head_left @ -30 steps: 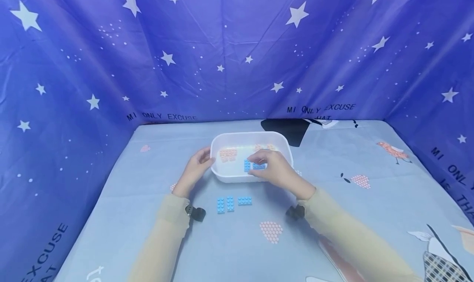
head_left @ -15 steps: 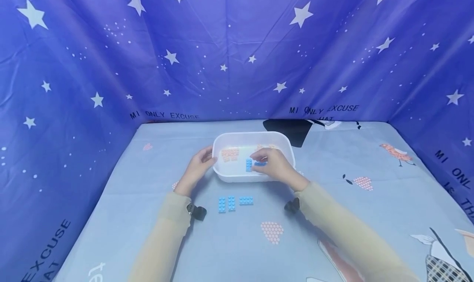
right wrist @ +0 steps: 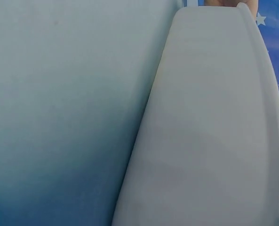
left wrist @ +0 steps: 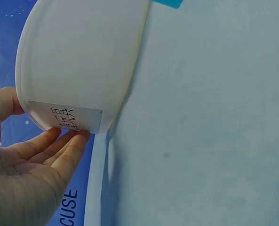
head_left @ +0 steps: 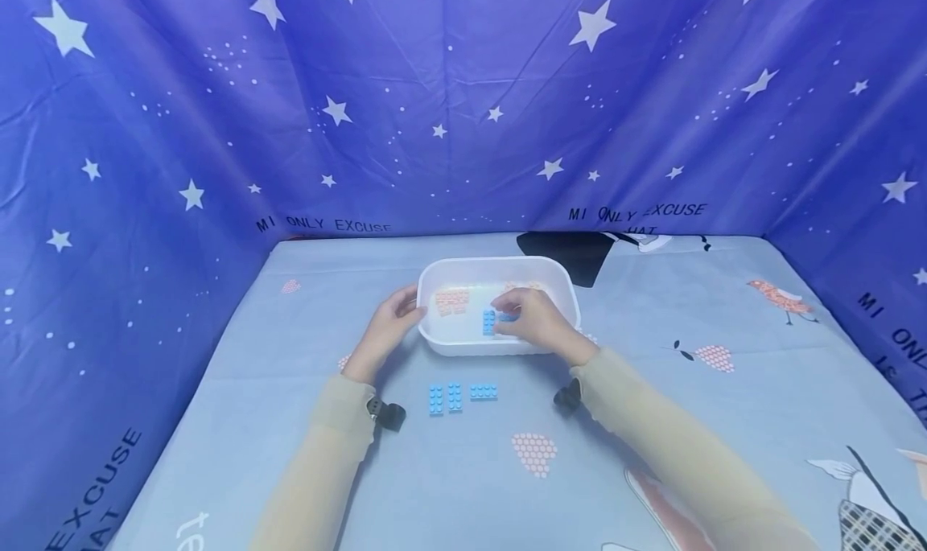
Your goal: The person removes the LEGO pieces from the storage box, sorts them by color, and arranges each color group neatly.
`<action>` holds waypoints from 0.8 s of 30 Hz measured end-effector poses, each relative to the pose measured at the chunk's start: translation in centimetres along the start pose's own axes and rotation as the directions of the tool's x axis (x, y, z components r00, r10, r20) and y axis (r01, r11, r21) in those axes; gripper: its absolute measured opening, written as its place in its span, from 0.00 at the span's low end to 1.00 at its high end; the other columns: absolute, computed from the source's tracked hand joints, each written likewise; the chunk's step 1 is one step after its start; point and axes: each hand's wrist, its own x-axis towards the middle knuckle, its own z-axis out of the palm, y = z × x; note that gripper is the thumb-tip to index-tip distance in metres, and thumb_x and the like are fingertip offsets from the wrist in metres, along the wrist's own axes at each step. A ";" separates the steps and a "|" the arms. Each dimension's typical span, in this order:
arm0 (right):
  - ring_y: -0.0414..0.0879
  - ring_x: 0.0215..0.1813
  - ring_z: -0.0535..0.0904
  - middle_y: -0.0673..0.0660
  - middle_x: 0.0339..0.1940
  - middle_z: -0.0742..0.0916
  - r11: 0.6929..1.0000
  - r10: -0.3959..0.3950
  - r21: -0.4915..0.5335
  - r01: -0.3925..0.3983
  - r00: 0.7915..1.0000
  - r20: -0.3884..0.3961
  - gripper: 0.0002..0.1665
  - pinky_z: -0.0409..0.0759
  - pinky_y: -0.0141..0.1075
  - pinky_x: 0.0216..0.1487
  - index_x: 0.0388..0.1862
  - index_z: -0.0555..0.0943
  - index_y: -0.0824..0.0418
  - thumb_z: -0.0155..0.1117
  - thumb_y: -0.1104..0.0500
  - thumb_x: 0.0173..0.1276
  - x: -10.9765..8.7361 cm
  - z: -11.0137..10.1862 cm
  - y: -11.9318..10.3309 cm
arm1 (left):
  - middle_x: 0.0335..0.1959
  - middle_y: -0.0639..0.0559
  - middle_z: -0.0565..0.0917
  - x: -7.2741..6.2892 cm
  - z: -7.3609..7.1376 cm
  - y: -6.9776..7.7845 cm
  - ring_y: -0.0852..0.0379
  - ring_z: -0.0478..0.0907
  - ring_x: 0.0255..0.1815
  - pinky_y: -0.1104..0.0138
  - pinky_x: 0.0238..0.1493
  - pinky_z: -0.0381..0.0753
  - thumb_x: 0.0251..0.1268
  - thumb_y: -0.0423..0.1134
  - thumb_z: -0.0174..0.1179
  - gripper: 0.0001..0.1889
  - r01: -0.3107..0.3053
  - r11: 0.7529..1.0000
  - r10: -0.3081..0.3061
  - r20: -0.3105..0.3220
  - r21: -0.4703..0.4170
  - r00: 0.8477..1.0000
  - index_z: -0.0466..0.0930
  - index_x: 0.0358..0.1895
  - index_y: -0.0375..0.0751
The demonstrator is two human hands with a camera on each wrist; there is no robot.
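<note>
A white plastic box (head_left: 456, 347) sits on the cloth-covered table. At its left end my left hand (head_left: 386, 326) grips the wall, thumb near the rim and fingers against the labelled outside (left wrist: 83, 116). My right hand (head_left: 537, 319) reaches over the front rim into the box. Its curled fingers and thumb pinch a blue toy building brick (head_left: 506, 318), mostly covered by the hand. Just left of the fingertips stands another blue brick (head_left: 488, 322). In the right wrist view the box's outer wall (right wrist: 210, 117) fills much of the picture and hides the right hand's fingers.
Orange bricks (head_left: 452, 300) lie in the box at left, with more orange bricks (head_left: 523, 286) at the back right, partly behind the hand. Three blue bricks (head_left: 455, 397) rest on the cloth in front of the box. A starry blue curtain (head_left: 434, 92) stands behind the table.
My right hand has shifted slightly within the box, and the blue brick under its fingers is more covered now. The left hand keeps its grip on the box. The head view has shifted slightly.
</note>
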 end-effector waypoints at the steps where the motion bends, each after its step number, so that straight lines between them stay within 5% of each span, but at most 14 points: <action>1: 0.54 0.55 0.82 0.60 0.51 0.87 1.000 -0.001 -0.003 0.001 1.000 0.003 0.23 0.80 0.46 0.60 0.53 0.83 0.64 0.73 0.61 0.57 0.1 0.0 0.0 | 0.69 0.43 0.70 0.0 0.0 0.0 0.44 0.66 0.71 0.48 0.73 0.62 0.68 0.42 0.57 0.29 -0.001 1.000 0.001 0.001 -0.002 1.000 0.63 0.71 0.43; 24: 0.53 0.61 0.78 0.60 0.56 0.84 0.997 0.071 -0.036 -0.067 0.989 0.133 0.29 0.75 0.46 0.66 0.57 0.80 0.64 0.74 0.62 0.55 1.5 0.4 0.5 | 0.69 0.43 0.71 0.0 0.1 -0.1 0.45 0.67 0.71 0.48 0.73 0.62 0.68 0.42 0.58 0.30 0.000 1.000 0.000 -0.006 0.002 1.000 0.63 0.71 0.43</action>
